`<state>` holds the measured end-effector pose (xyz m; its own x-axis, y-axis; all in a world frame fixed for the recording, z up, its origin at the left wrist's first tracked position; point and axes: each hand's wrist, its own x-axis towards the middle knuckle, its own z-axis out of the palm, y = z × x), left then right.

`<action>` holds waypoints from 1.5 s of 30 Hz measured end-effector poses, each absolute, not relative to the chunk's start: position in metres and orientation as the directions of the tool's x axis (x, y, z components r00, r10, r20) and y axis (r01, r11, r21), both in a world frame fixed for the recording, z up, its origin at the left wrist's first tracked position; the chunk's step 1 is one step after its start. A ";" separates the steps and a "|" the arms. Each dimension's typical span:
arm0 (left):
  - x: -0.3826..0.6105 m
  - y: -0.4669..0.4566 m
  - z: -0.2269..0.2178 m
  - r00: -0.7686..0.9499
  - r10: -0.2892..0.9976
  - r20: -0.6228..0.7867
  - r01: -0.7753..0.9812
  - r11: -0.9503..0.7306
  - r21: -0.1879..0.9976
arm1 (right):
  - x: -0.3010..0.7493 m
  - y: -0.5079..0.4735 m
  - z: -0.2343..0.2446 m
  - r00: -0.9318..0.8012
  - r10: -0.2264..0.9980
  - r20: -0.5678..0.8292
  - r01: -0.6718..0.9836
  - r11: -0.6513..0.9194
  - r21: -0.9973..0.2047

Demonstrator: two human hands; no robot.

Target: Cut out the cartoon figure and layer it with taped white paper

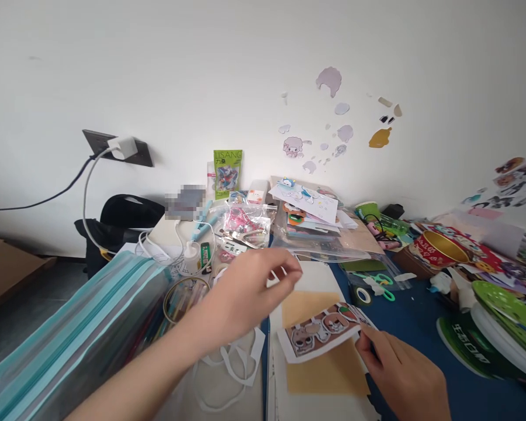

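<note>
My right hand pinches the right end of a printed cartoon sticker sheet, with brown animal figures inside a white border. The sheet is tilted above a tan rectangle lying on white paper. My left hand hovers up and to the left of the sheet, apart from it. Its thumb and fingertips are pressed together, and anything between them is too small to make out. Loops of white paper strip lie below my left forearm.
A teal-edged clear pouch fills the left side. Green-handled scissors and a tape roll lie right of the paper. Further right are a red-and-gold tin and a green round container. Papers and bags are piled behind.
</note>
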<state>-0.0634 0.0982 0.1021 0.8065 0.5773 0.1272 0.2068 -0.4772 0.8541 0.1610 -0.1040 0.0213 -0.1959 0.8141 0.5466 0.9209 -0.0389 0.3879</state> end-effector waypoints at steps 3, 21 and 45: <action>-0.047 0.079 0.084 0.896 0.442 0.055 0.212 -0.532 0.820 | 0.149 -0.117 0.025 -0.195 0.794 0.576 0.940 -0.016 0.340; -0.037 0.105 0.071 0.915 0.400 -0.057 -0.246 0.664 0.706 | 0.171 -0.131 0.012 0.681 0.725 0.099 0.708 -0.618 -0.343; -0.042 0.104 0.070 0.905 0.421 0.061 -0.323 0.587 0.742 | 0.173 -0.103 -0.022 0.843 0.378 -0.384 0.278 -0.915 -0.291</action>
